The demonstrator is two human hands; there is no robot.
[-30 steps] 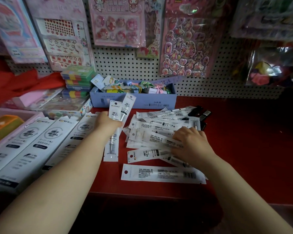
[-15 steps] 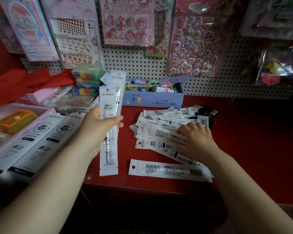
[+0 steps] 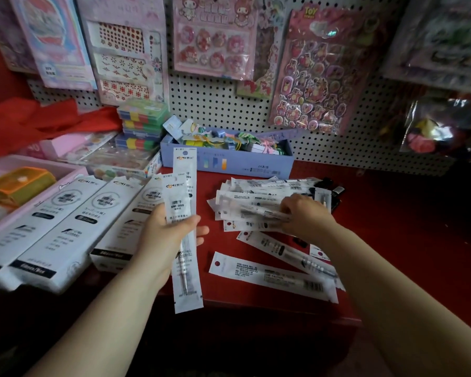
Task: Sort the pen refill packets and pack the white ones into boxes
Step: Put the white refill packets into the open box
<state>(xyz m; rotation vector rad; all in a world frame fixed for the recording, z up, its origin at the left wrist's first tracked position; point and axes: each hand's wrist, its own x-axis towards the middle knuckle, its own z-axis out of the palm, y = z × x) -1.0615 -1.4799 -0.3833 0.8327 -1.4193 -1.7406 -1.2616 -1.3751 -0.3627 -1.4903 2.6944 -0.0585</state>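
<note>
My left hand [image 3: 169,235] grips two white pen refill packets [image 3: 185,202] upright above the red table [image 3: 392,240], thumb across their fronts. A heap of white refill packets [image 3: 256,202] lies to the right, with a few black packets [image 3: 335,191] at its far end. My right hand [image 3: 305,216] reaches into the heap and pinches a blurred white packet [image 3: 256,213] at its edge. One white packet [image 3: 272,276] lies alone near the table's front edge. Three long white refill boxes [image 3: 74,221] lie side by side at the left.
A blue box [image 3: 229,161] of small stationery stands against the pegboard [image 3: 229,104], which carries hanging sticker sheets. Stacked coloured cases [image 3: 142,123], a pink tray [image 3: 38,191] with an orange item and red cloth [image 3: 38,123] crowd the left. The table's front edge runs just below the packets.
My left hand has lifted the two packets off the table and holds them upright nearer to me. My right hand has shifted in the heap and has taken hold of a packet.
</note>
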